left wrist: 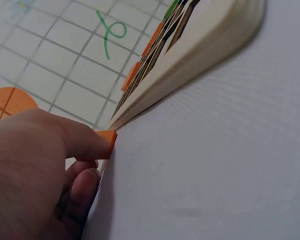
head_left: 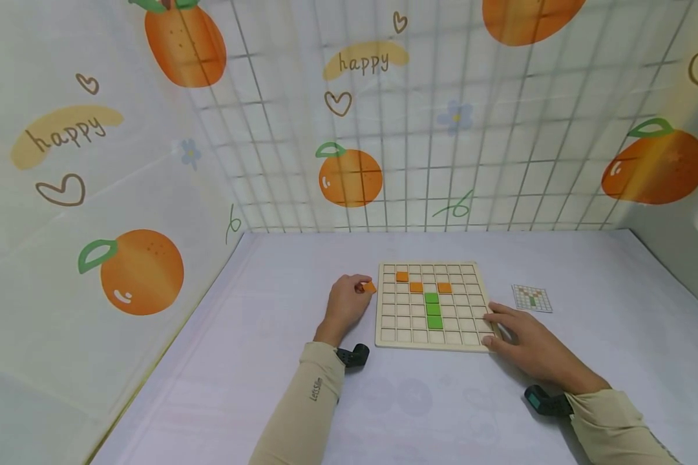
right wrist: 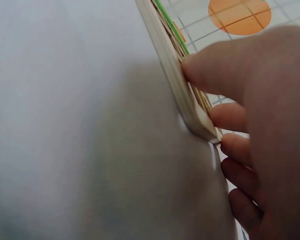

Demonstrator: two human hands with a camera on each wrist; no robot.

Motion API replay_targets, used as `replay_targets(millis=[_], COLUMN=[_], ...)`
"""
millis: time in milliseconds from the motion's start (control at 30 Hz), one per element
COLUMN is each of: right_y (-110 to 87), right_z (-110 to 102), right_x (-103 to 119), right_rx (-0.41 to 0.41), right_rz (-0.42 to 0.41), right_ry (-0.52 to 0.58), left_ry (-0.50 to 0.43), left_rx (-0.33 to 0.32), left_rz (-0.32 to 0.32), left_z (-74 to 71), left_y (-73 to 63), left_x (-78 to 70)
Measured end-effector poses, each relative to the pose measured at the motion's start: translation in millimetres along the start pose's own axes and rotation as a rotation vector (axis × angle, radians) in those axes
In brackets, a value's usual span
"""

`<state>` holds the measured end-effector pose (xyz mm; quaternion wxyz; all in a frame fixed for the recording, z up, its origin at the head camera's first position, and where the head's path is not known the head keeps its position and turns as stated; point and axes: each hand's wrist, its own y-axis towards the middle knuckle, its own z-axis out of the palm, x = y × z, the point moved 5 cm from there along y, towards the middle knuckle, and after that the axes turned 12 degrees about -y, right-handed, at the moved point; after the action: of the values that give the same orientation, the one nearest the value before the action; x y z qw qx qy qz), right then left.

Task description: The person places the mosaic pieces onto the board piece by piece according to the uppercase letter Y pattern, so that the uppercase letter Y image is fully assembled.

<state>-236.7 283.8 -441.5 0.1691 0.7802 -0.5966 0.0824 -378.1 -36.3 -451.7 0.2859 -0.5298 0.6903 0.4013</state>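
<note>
My left hand point(head_left: 347, 301) pinches an orange square tile point(head_left: 369, 287) between thumb and fingers, just left of the wooden grid board point(head_left: 395, 335). In the left wrist view the tile point(left wrist: 109, 142) sticks out from the fingertips near the board's corner. Three orange tiles, one of them at the upper left point(head_left: 402, 276), and a column of three green tiles point(head_left: 433, 309) lie in the board's cells. My right hand point(head_left: 526, 342) rests at the board's right edge, fingers loosely extended. In the right wrist view its thumb point(right wrist: 210, 67) touches the board's top near a rounded corner point(right wrist: 202, 127).
A small card point(head_left: 532, 298) printed with a grid and a coloured pattern lies right of the board. The white table point(head_left: 291, 258) is enclosed by a printed cloth point(head_left: 267, 142) at the back and sides, with a wire grid showing at the back.
</note>
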Motion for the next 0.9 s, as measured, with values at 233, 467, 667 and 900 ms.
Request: replay_targets(millis=[233, 467, 667, 900], right_y=[-0.1, 0.6, 0.3, 1.2], right_z=[0.1, 0.7, 0.0, 1.0], right_x=[-0.8, -1.8, -0.8, -0.1], right_rx=[-0.002, -0.003, 0.003, 0.013], right_rz=[0.001, -0.007, -0.005, 0.015], right_ry=[-0.004, -0.008, -0.004, -0.011], left_ry=[-0.053, -0.118, -0.168, -0.212], left_rx=[-0.019, -0.019, -0.045, -0.053], left_rz=[0.001, -0.030, -0.040, -0.047], left_z=[1.2, 2.1, 0.3, -0.6], left_y=[2.3, 3.8, 4.8, 5.0], left_x=[3.3, 7.1, 6.6, 4.7])
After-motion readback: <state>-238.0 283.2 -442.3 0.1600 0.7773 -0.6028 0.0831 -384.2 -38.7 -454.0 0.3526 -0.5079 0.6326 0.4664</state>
